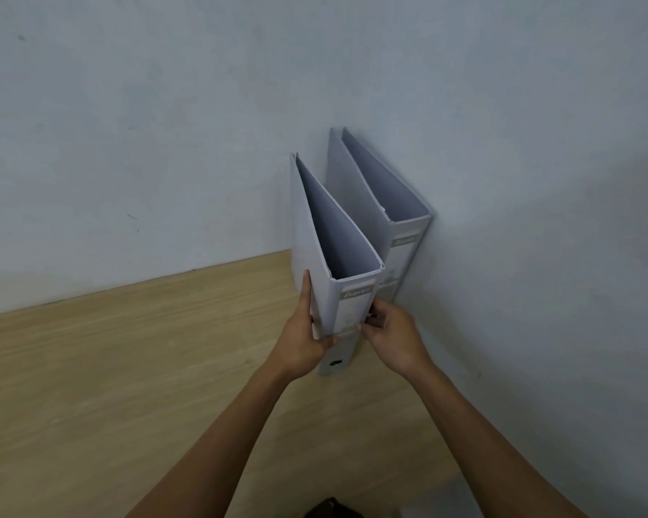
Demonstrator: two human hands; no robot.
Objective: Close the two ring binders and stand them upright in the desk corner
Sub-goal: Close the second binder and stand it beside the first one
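Two pale grey ring binders stand upright and closed in the corner of the wooden desk (128, 368). The far binder (404, 252) rests against the right wall, its spine facing me. The near binder (352, 304) stands just left of it, spine toward me. My left hand (303, 342) presses its left cover and lower spine, thumb up along the cover. My right hand (390, 330) holds the right edge of that spine, fingers tucked between the two binders.
Blue-grey walls (165, 125) meet behind the binders and close in the desk at the back and on the right. The wooden desktop stretches away to the left. A dark object (333, 510) pokes in at the bottom edge.
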